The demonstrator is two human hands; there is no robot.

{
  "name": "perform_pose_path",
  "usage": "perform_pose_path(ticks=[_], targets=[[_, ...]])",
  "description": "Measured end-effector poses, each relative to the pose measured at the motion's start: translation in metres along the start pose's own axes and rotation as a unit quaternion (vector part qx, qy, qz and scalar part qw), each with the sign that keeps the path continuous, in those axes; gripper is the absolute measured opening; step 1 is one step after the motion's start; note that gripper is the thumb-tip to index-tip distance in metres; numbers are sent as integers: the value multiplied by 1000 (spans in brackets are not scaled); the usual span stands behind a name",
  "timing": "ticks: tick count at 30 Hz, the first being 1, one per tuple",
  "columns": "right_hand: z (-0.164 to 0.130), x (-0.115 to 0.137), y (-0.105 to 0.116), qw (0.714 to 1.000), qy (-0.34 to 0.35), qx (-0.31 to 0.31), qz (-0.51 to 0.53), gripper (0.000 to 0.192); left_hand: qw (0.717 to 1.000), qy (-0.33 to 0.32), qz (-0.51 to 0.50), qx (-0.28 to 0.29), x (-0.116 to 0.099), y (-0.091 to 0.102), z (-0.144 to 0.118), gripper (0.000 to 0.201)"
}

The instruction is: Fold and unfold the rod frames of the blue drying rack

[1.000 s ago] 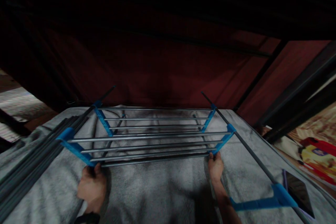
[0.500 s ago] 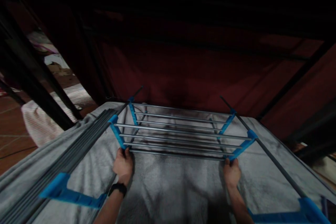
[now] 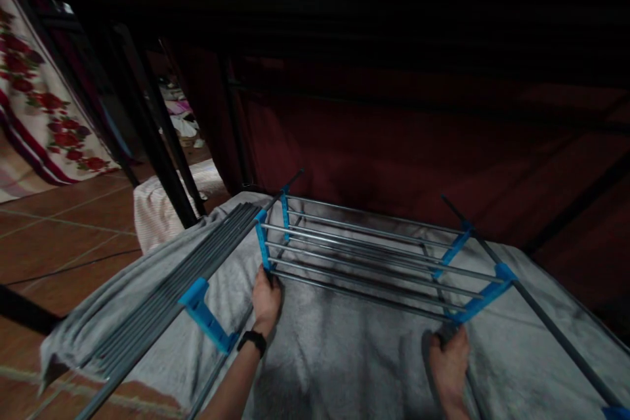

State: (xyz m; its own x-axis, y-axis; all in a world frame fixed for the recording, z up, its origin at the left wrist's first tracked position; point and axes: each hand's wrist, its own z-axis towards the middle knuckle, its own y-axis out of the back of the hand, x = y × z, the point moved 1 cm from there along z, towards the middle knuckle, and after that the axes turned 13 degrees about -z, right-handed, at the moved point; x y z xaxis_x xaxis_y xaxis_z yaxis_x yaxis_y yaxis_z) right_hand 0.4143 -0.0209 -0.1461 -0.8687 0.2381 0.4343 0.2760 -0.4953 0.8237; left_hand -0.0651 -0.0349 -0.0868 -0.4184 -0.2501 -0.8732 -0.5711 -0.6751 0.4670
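Observation:
A partly assembled rack (image 3: 485, 298) of grey metal tubes and blue plastic brackets lies on a grey blanket. My left hand (image 3: 266, 302) is closed around its near left corner, just under the blue bracket (image 3: 262, 243). At the near right corner, my right hand (image 3: 449, 361) grips the rack's lower pole below the other bracket; its fingertips are partly hidden. Several crossbars run between the two sides. Nearer to me, another blue bracket (image 3: 207, 318) joins the left-hand poles, without crossbars. A long pole (image 3: 546, 321) extends towards me on the right.
Several loose grey tubes (image 3: 182, 292) lie side by side on the blanket (image 3: 335, 367), left of the rack. Behind hangs a dark red cloth (image 3: 374, 151). Dark bed-frame posts (image 3: 147, 125) stand at the left, above a tiled floor (image 3: 88, 230). A flowered cloth (image 3: 54, 105) hangs farther left.
My view has turned left, so the rack appears farther right and more of the floor shows. Both hands stay at the rack's near corners; the right hand sits slightly lower against its bracket.

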Motion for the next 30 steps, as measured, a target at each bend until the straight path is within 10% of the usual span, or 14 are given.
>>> perform_pose_path(ticks=[13, 21, 30], targets=[[-46, -21, -40, 988, 132, 54, -66, 62, 980, -151, -124, -44, -35, -17, -72, 55], [-46, -18, -35, 980, 131, 82, -122, 63, 887, -384, -254, -24, -167, -10, -58, 46], [-46, -12, -27, 979, 127, 96, -124, 60, 863, -389, -306, -106, -268, 13, 24, 31]])
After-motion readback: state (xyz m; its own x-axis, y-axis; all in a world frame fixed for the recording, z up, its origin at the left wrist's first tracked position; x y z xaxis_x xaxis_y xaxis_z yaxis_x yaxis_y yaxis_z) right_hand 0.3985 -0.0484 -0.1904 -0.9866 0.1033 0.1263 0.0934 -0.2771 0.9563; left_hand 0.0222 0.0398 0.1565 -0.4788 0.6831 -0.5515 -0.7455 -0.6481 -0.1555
